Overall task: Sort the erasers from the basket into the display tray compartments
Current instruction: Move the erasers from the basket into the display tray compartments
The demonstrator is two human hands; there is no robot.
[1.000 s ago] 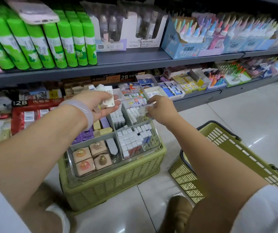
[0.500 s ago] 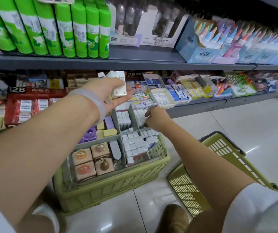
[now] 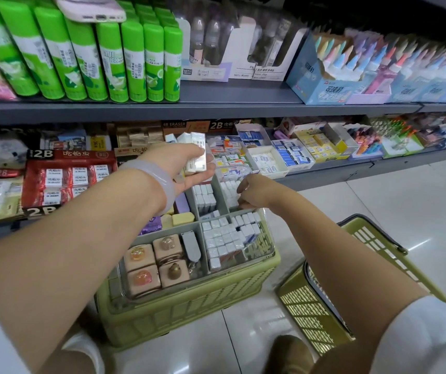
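We are mid-sort: our left hand clasps a stack of white erasers above the display tray. Just below it, our right hand curls into the far-right compartment; whether it pinches anything, we cannot tell. Next, probably, another eraser from the stack.

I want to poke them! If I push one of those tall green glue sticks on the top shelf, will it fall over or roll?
Probably it tips. The tall green plastic glue sticks stand upright on narrow bases, packed side by side, so a pushed one would likely lean on its neighbours. On its side the round body would likely roll. The plastic looks smooth, so perhaps a bit slippery.
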